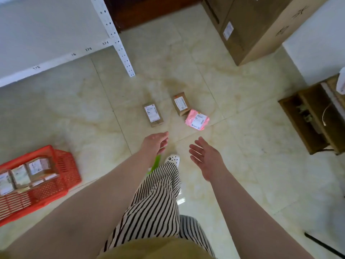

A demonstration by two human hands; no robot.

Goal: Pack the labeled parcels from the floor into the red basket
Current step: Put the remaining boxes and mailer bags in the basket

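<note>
Both of our hands are out in front of us and carry nothing: our left hand (156, 142) hangs palm down with its fingers loosely curled, and our right hand (206, 157) is spread with the palm turned inward. Neither touches a parcel.

From the head camera we see three labeled parcels left on the tiled floor (242, 146) ahead of our hands. One brown box (153, 114) lies alone, nearest our left hand. A second brown box (181, 103) lies to its right, and a pink mailer (197, 119) sits just beside that one, apparently touching its near corner.

Our red basket (61, 165) stands on the floor well to our left, below the white shelf (115, 34). It already holds several labeled parcels (40, 168), packed side by side; how many we cannot tell, since the frame edge cuts it off.

We judge the job mostly done: three parcels remain, as far as this view shows.
</note>
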